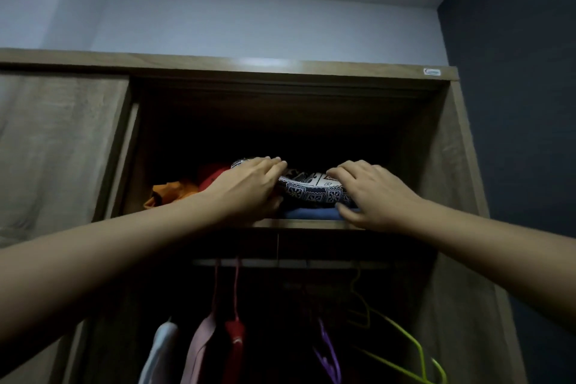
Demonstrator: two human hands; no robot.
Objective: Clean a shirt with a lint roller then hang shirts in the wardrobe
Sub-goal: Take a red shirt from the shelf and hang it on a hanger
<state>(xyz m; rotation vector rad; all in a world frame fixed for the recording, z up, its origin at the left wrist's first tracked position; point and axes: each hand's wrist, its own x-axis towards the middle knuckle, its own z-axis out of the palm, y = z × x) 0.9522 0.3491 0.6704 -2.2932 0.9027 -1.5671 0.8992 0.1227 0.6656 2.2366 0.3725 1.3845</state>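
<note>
Up on the wardrobe (458, 165) top shelf, left hand (249, 187) and right hand (371, 193) clasp a folded black-and-white patterned shirt (314, 188) atop a blue garment (308, 213). Orange cloth (171, 192) sits left. Below, hanging clothes (202, 349) and a green hanger (405, 349) blur in shadow.

On the upper shelf (299, 223) of the open wooden wardrobe (448, 165) we see a folded black-and-white patterned garment (311, 188) atop a folded blue one (308, 213). At nine o'clock lies crumpled orange cloth (171, 193); at six o'clock, hangers on a metal rail (290, 262).
</note>
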